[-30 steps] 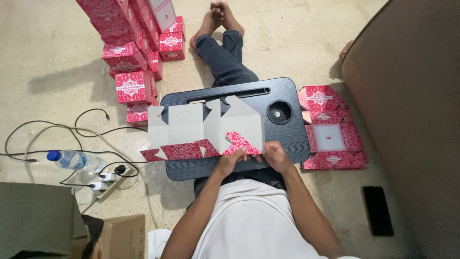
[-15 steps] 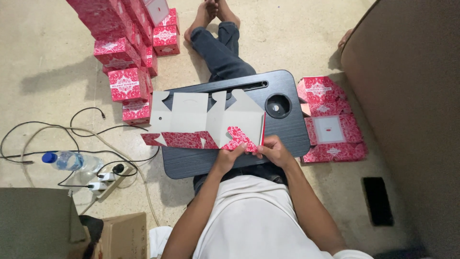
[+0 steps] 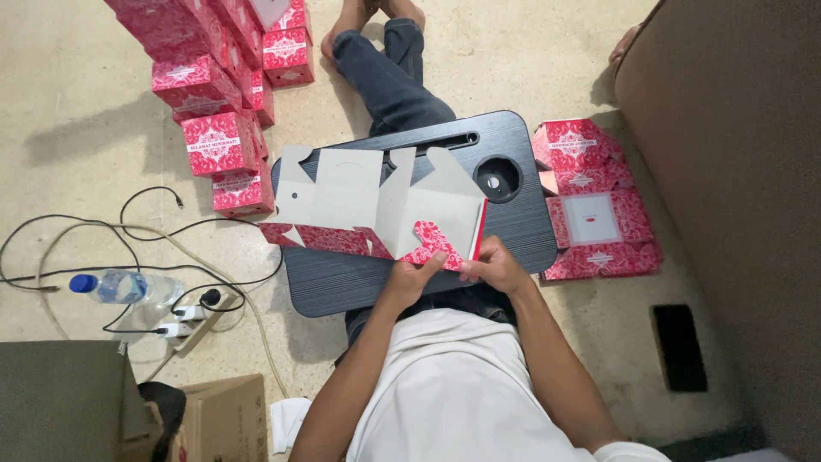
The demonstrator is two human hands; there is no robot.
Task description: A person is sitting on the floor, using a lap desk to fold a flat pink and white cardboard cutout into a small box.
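Note:
A flat unfolded cardboard box blank (image 3: 368, 201), grey inside with red patterned flaps, lies on a dark lap tray (image 3: 513, 231) across my legs. My left hand (image 3: 413, 278) pinches a red patterned flap at the blank's near edge. My right hand (image 3: 494, 265) grips the blank's right end, where a panel is folded upright with its red edge showing. The two hands are close together, nearly touching.
Stacked finished red boxes (image 3: 214, 141) stand at the far left. More red flat blanks (image 3: 594, 218) lie right of the tray. A brown sofa (image 3: 735, 171) fills the right. A water bottle (image 3: 120, 287), power strip (image 3: 192, 321) and cables lie left; a cardboard carton (image 3: 227, 419) sits near left.
The right panel of the blank has been folded further up. Both hands have stayed at its near right corner, and the view has shifted slightly.

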